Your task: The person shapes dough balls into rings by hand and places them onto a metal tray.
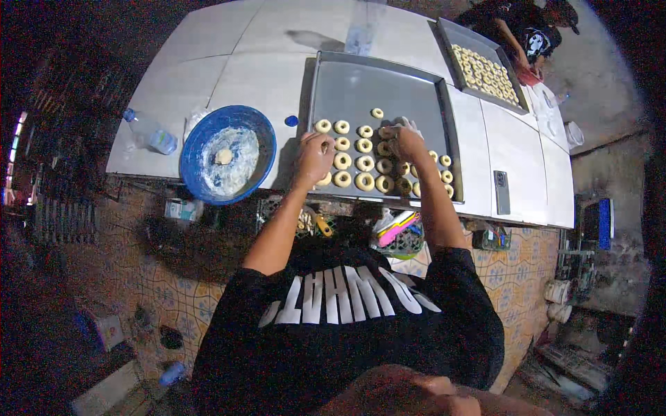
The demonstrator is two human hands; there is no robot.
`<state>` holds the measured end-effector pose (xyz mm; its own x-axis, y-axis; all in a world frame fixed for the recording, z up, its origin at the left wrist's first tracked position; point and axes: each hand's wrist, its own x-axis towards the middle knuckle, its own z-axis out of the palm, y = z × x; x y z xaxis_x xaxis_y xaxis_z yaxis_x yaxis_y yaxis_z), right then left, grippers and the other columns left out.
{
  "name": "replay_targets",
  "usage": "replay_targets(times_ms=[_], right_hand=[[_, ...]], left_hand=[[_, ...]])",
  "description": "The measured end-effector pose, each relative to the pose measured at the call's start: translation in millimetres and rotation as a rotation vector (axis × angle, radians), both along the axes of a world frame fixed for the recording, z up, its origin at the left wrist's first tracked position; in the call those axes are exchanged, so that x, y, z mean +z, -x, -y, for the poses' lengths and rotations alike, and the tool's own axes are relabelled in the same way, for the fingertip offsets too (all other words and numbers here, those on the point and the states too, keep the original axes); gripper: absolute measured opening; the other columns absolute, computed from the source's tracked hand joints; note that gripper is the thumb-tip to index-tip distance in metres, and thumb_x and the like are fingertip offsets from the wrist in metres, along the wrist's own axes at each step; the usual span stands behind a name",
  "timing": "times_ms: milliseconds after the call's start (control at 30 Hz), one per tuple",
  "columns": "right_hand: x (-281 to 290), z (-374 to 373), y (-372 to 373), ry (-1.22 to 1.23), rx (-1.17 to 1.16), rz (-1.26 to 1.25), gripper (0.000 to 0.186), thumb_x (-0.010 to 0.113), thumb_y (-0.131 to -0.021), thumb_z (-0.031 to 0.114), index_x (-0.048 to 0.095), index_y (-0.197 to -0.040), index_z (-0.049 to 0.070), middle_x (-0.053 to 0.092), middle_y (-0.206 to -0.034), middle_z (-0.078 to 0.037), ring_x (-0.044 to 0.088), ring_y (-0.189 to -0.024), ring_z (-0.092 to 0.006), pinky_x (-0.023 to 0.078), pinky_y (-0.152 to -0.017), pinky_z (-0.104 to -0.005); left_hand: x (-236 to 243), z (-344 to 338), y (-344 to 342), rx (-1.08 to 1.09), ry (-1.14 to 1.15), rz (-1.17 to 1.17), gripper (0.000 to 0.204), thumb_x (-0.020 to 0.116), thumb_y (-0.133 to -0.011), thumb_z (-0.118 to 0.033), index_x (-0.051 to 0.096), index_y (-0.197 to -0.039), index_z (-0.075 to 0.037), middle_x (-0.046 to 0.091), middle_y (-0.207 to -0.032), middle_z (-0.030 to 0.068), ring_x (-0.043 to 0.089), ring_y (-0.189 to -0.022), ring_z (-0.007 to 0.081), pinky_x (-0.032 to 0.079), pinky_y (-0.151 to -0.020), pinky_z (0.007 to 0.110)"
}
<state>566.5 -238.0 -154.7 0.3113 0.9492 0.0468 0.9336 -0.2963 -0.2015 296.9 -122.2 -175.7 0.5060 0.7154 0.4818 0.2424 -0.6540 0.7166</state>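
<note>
A large grey metal tray (368,80) lies in front of me. Rows of pale dough rings (364,163) fill its near part, and one ring (377,112) sits a little apart at the front of the rows. My left hand (316,158) is over the leftmost column, its fingers curled and closed; what they hold, if anything, is hidden beneath them. Among the rings right of the middle, my right hand (406,142) has its fingers closed on a dough ring (386,132), which they partly cover. White flour shows on that hand's fingers.
Left of the tray stands a blue basin (227,154) with flour and a lump of dough (223,157). A clear bottle (161,141) lies beyond it. A blue cap (291,120) is near the tray. Another person (531,35) works beside a second filled tray (485,73).
</note>
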Motion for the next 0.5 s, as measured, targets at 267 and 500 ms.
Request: replay_targets(times_ms=[267, 500], right_hand=[[-26, -12, -16, -0.035, -0.009, -0.127, 0.023, 0.066, -0.086, 0.022, 0.072, -0.108, 0.015, 0.065, -0.11, -0.016, 0.062, -0.103, -0.0374, 0.051, -0.086, -0.0451], [-32, -10, -20, -0.177, 0.063, -0.161, 0.021, 0.066, -0.085, 0.023, 0.072, -0.098, 0.008, 0.068, -0.084, -0.019, 0.065, -0.081, -0.0426, 0.051, -0.073, -0.0486]], left_hand=[[16, 4, 4, 0.025, 0.089, -0.062, 0.006, 0.067, -0.081, -0.009, 0.067, -0.083, -0.003, 0.068, -0.086, 0.0153, 0.061, -0.091, 0.0366, 0.046, -0.087, 0.047], [12, 4, 1, -0.018, -0.014, 0.038, 0.005, 0.068, -0.081, -0.008, 0.066, -0.081, -0.004, 0.068, -0.084, 0.0129, 0.063, -0.087, 0.0353, 0.045, -0.087, 0.045]])
